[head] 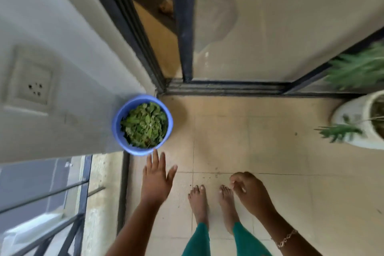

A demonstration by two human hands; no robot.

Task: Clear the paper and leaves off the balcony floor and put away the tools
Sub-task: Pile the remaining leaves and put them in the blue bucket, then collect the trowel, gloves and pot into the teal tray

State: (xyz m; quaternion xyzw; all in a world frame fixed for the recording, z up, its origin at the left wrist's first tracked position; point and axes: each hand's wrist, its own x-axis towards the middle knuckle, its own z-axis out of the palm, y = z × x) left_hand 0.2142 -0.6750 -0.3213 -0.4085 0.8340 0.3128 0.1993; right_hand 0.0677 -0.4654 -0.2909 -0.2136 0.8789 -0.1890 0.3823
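A blue bucket filled with green leaves stands on the floor in the corner, against the white wall and beside the door track. My left hand hovers just below the bucket's rim, palm down, fingers spread, holding nothing. My right hand hangs over my right foot with its fingers loosely curled and nothing in it. The tiled floor shows only a few tiny specks near my toes. No paper or tools are in view.
A white plant pot with green fronds stands at the right edge. The black sliding door frame is partly open ahead. A dark railing runs along the left. My bare feet stand on the tiles.
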